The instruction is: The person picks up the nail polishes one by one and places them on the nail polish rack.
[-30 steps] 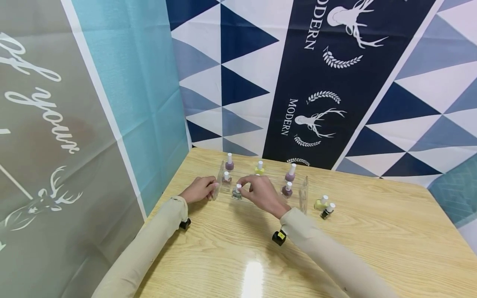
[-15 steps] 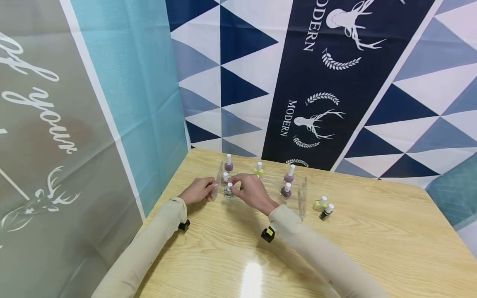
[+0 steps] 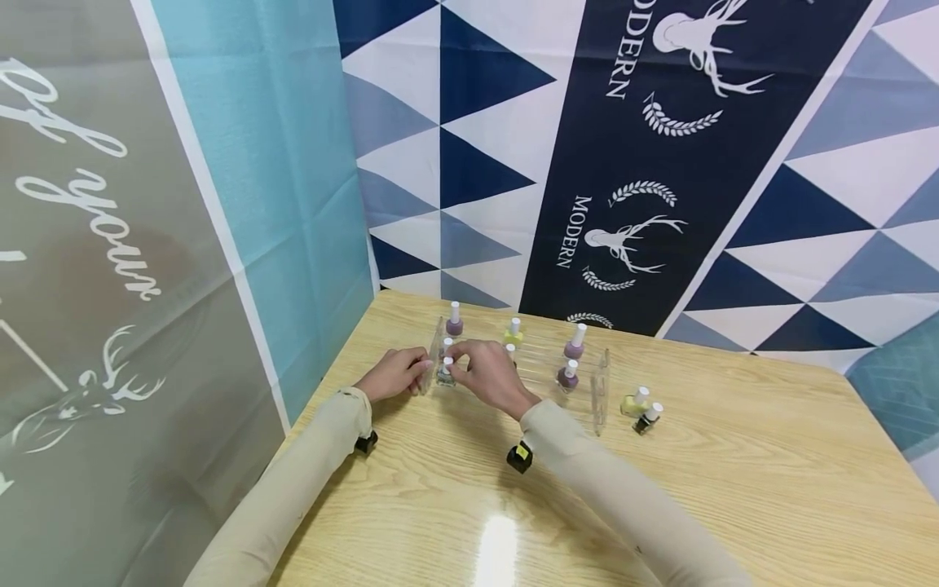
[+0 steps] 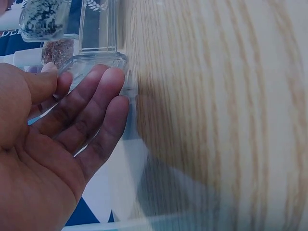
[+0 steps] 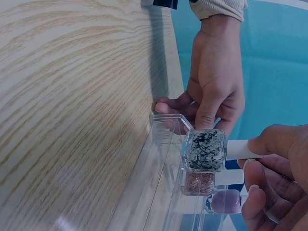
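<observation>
A clear acrylic display rack (image 3: 601, 391) with stepped tiers stands on the table. At its left end panel, my left hand (image 3: 396, 373) holds the edge between thumb and fingers, its other fingers lying loosely along the outside (image 4: 103, 96). My right hand (image 3: 487, 375) pinches the white cap of a nail polish bottle (image 5: 206, 150) with black-and-white speckles. This bottle is upright at the left end of the lowest tier; whether its base touches the tier, I cannot tell. Right behind it are a pink glitter bottle (image 5: 198, 183) and a purple bottle (image 5: 226, 201).
More polish bottles stand on the rack: a yellow one (image 3: 513, 336) at the back and two purple ones (image 3: 574, 349) towards the right. Beside the rack's right end, a yellow bottle (image 3: 632, 403) and a black bottle (image 3: 645, 422) are on the table. Printed cloth hangs behind.
My right hand has carried the speckled bottle leftward along the front of the rack, up close to the left end panel. My left hand has kept its place on the panel.
</observation>
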Motion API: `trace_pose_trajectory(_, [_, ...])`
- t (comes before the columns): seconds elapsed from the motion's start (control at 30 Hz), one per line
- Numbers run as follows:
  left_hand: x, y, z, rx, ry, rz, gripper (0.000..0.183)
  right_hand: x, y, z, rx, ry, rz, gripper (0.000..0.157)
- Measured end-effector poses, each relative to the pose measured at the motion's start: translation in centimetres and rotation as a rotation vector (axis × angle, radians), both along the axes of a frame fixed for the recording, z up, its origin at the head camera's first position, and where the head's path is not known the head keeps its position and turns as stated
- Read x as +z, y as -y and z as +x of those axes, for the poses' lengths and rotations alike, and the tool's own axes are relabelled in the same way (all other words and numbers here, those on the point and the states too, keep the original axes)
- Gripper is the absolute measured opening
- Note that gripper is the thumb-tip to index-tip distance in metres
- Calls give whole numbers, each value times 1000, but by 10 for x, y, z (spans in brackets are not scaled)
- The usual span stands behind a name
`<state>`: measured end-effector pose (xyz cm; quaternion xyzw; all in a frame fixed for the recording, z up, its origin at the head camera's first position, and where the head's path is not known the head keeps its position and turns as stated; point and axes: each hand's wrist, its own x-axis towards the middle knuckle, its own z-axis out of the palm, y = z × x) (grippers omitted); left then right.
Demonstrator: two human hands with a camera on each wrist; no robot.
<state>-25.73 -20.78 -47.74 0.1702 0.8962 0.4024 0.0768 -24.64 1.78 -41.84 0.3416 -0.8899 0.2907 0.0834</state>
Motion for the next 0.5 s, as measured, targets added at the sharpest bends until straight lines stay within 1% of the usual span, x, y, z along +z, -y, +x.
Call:
trace_pose_trajectory(0.27, [0, 0, -1, 4, 11, 8, 25, -11, 6, -5, -7, 24, 13, 8])
trace_pose_trajectory(0.5, [2, -1, -1, 13, 8, -1, 25, -19, 9, -6, -25, 17, 37, 5])
